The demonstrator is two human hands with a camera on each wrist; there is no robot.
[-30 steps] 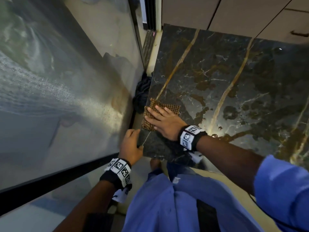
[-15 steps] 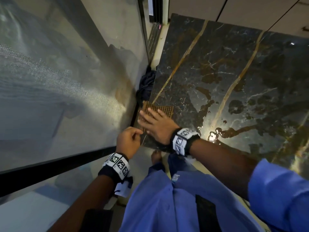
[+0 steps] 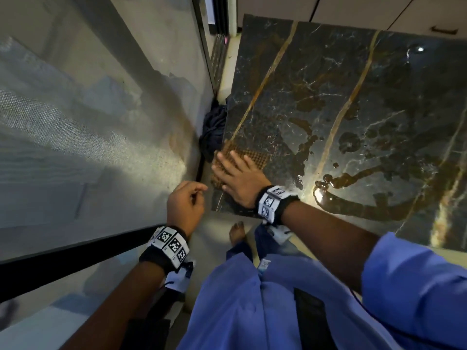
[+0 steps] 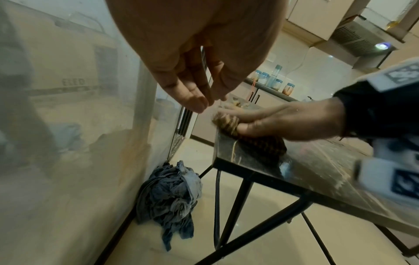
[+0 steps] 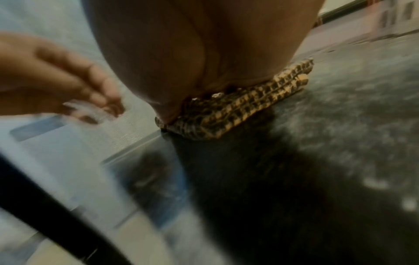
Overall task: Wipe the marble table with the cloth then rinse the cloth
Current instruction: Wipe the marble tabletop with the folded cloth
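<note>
At the dark gold-veined marble table's near-left corner, the flat right hand presses the brown checkered cloth — unwiped puddles lie rightward — while the loosely curled left hand hangs beside, holding nothing.

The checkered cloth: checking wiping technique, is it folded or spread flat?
Folded. The right wrist view shows the checkered cloth in stacked layers under the right hand on the marble table.

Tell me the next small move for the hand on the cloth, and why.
Probably sweep the cloth rightward under the right hand. It sits flat at the marble table's near-left corner, while puddles of liquid lie to its right, unwiped. The left hand hangs free off the edge.
</note>
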